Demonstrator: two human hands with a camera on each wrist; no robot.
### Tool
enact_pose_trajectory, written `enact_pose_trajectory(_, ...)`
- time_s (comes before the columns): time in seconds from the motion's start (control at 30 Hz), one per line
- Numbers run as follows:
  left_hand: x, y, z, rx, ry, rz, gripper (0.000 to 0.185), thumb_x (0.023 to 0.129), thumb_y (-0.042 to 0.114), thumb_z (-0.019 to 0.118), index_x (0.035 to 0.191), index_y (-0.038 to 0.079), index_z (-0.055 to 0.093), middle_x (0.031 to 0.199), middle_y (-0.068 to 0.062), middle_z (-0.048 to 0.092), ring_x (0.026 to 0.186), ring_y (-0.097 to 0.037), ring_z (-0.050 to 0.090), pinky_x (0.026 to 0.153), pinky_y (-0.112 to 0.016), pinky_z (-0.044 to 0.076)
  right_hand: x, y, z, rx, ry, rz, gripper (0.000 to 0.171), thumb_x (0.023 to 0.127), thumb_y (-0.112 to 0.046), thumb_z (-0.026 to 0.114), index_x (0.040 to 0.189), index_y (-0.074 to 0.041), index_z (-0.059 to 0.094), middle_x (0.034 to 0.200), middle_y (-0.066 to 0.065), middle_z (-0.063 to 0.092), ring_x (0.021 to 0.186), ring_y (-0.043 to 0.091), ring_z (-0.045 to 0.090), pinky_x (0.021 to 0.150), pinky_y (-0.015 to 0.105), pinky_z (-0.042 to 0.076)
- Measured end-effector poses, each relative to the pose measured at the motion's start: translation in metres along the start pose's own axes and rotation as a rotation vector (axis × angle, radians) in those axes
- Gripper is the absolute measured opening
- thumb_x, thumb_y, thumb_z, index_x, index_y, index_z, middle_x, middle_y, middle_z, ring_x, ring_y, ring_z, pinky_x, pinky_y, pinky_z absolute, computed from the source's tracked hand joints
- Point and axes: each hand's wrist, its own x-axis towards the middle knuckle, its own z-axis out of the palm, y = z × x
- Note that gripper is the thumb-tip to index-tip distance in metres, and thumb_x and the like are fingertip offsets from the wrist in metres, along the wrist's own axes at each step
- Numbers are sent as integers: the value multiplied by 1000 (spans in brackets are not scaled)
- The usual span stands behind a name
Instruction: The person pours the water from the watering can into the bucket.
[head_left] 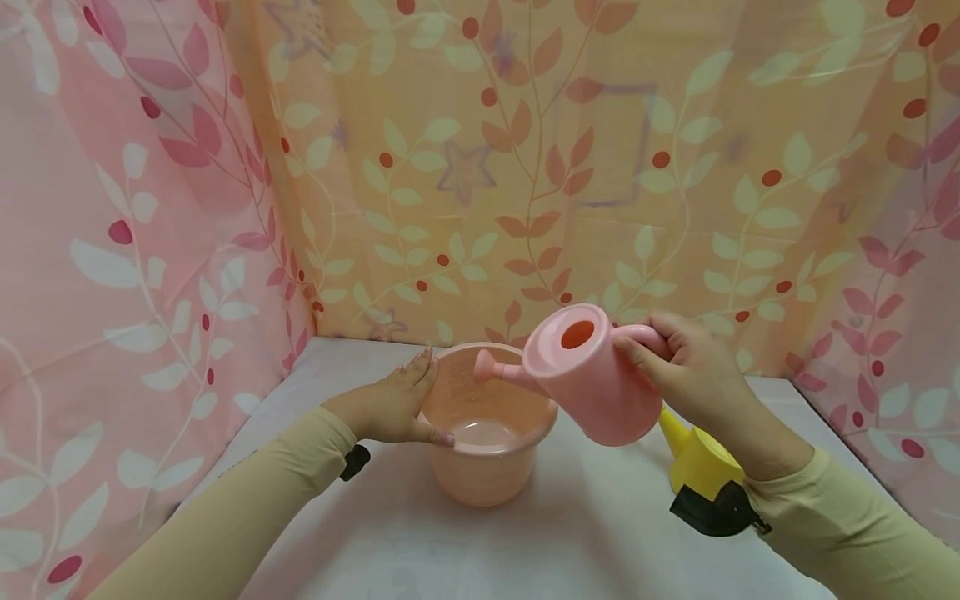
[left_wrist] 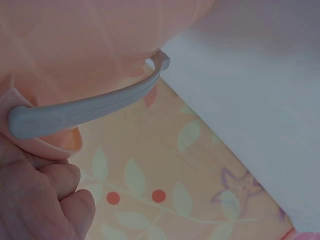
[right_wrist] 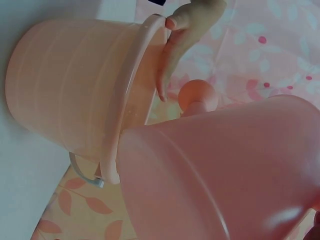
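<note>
A peach plastic bucket (head_left: 483, 483) stands upright on the white tabletop, with its grey carrying handle (left_wrist: 100, 106) hanging at the far side. My left hand (head_left: 393, 406) rests on the bucket's left rim, fingers extended along it and thumb on the front edge. With my right hand (head_left: 693, 358) I grip the handle of a pink watering can (head_left: 600, 400). The can is raised beside the bucket and leans left, its round sprinkler head (head_left: 487, 366) over the opening. A little clear liquid seems to lie at the bucket's bottom.
Partly hidden behind my right wrist, a yellow watering can (head_left: 701, 462) stands on the white table (head_left: 360, 533). Leaf-patterned cloth (head_left: 450, 192) hangs along the back and both sides. Each wrist carries a small black device.
</note>
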Motion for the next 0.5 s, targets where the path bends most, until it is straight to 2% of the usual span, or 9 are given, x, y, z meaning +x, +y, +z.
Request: enact_pose_trajectory(0.5,0,0,1,-14,14,10,125,64,82,48,144,-4,7,151,-21,-3,139,-29,-3,110,-46,12,-1,-2,0,-16,11,-20,21,86,-30,63,84,-9,58,71,4,56,69,20,50,53,25,49)
